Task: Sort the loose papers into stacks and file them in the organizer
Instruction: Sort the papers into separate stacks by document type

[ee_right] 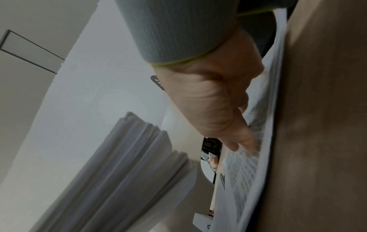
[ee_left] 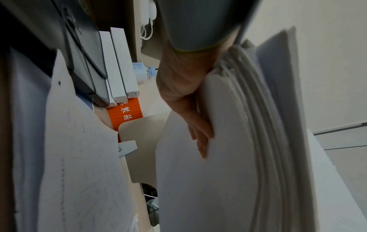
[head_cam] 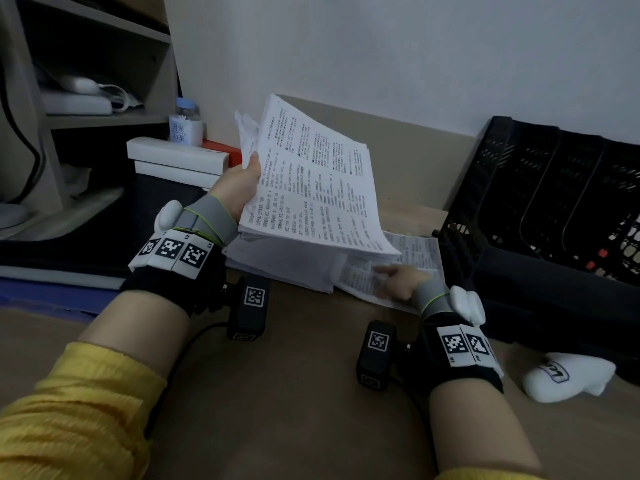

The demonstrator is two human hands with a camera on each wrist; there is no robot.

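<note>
head view looks down, wrist views close, all share paper stack [head_cam: 311, 188]

Mustard-yellow sleeves [head_cam: 79, 403] are pushed up both forearms. Each wrist wears a black strap [head_cam: 173, 278] with white square-code tags [head_cam: 175, 251], a grey band edged in lime [head_cam: 211, 216], a white knob [head_cam: 465, 304] and a black cabled camera box [head_cam: 249, 308].

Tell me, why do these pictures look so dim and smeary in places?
Head view: dim room, yet the print on the held stack of papers stays sharp. Left wrist view: paper edges streak with blur. Right wrist view: the right hand and the printed sheet are smeared.
</note>
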